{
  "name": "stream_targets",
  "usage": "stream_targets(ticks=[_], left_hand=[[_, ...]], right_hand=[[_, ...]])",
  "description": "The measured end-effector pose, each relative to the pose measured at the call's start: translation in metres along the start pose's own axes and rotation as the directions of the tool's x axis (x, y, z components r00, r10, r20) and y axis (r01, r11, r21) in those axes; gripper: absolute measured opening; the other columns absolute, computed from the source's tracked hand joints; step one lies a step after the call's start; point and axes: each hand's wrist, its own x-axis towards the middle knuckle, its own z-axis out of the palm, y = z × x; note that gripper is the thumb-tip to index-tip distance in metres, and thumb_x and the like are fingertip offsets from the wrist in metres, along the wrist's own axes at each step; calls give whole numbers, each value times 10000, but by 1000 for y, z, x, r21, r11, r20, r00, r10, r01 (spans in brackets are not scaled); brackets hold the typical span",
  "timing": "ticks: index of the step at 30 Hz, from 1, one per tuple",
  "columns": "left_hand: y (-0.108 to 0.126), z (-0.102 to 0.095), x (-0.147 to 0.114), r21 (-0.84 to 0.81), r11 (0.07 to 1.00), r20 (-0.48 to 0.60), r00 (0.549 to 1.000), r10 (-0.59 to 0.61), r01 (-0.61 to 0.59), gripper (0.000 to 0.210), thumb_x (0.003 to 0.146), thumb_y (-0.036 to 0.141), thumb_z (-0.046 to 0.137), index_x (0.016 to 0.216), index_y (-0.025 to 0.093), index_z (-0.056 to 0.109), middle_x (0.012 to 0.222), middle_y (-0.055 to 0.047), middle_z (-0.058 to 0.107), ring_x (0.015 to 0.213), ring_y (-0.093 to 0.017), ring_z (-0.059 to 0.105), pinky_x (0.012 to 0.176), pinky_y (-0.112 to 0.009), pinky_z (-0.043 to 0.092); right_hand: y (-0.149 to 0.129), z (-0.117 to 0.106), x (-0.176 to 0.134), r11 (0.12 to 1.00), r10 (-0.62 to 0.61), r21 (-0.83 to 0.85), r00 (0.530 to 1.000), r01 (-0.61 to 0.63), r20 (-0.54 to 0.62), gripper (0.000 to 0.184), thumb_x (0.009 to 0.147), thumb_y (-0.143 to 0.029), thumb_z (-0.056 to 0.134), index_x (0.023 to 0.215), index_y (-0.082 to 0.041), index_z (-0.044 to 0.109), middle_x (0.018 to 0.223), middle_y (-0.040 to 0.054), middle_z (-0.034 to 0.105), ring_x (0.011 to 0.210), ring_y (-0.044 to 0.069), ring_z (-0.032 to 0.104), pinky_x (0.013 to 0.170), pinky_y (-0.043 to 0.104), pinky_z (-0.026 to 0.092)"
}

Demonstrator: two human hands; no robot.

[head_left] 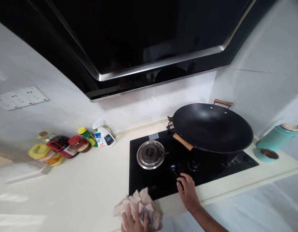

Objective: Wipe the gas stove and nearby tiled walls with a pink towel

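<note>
Under my left hand (pixel 134 222) a crumpled pale cloth (pixel 140 201) is bunched on the counter, at the front left corner of the black glass gas stove (pixel 161 188). My fingers press into its folds. My right hand (pixel 188 191) rests at the stove's front edge with loosely bent fingers and nothing visible in them. Just beyond its fingertips are the control knobs (pixel 180 168). A round burner (pixel 151 154) with a metal ring lies uncovered on the left. Over the right side sits a large black wok (pixel 211 127) with wooden handles.
Along the wall at left stand a white spray bottle (pixel 107 137), a red-lidded jar (pixel 79 144), a dark bottle (pixel 63 146) and a yellow jug (pixel 46 154). Right of the stove are a turquoise canister (pixel 275 138) and an open tin (pixel 266 154). A black range hood (pixel 158 74) overhangs everything.
</note>
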Motion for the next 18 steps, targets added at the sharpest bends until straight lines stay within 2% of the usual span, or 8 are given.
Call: stream_targets(ticks=[3,7,10,13,14,15,17,18], left_hand=[[35,-4,-23,-101,956,-40,961,274,-277,461,903,423,545,1328,312,689,1535,-107,557,1482,-416,381,1120,-633,374],[75,-21,-25,-248,738,-100,775,625,-627,608,815,595,680,1386,391,632,1617,-68,465,1507,-411,335,1173,-612,307],[94,-35,-10,-325,632,-29,675,737,-704,738,785,655,697,1463,405,546,1683,-67,351,1509,-423,331,1175,-630,298],[90,-44,8,-439,566,127,576,808,-698,870,781,609,720,1562,389,406,1695,-83,316,1519,-418,322,1173,-619,315],[82,-46,14,-471,577,167,575,801,-667,869,801,572,711,1578,371,380,1687,-88,335,1519,-399,331,1174,-596,325],[72,-48,20,-489,611,194,606,772,-622,827,830,529,688,1579,349,387,1677,-94,355,1518,-377,343,1174,-568,335],[46,-52,36,-483,730,202,749,631,-484,658,901,444,603,1531,298,482,1662,-114,381,1509,-335,371,1165,-518,357],[31,-53,47,-469,779,188,815,548,-416,569,936,421,549,1486,277,543,1662,-122,378,1509,-324,374,1162,-502,362]], right_hand=[[1,0,-1,1000,-13,0,1000,13,-4,232,1025,-349,474,1069,-242,675,1270,114,561,1193,284,551,1018,543,492],[3,0,1,999,-33,-3,999,33,2,237,1018,-345,480,1061,-226,681,1246,118,572,1184,285,549,1026,546,475],[3,-3,4,999,-42,14,999,42,-13,247,1018,-341,468,1043,-216,679,1213,116,585,1165,276,556,1024,530,478],[-7,-11,1,999,-29,17,998,30,-58,256,1015,-340,458,1059,-210,674,1213,119,583,1165,273,557,1024,517,482],[-14,-15,-4,999,-35,2,998,35,-51,258,1012,-335,460,1090,-213,674,1243,121,575,1196,279,545,1042,524,468],[-22,-18,-10,999,-52,-16,998,52,-18,264,1006,-333,471,1133,-222,674,1285,122,564,1237,288,525,1065,533,449],[-42,-22,-26,992,-114,-43,984,121,140,312,976,-354,537,1249,-264,659,1389,113,531,1323,318,474,1106,557,406],[-53,-21,-34,985,-150,-46,958,166,243,387,942,-389,598,1315,-293,636,1441,109,510,1362,344,445,1123,581,385]])
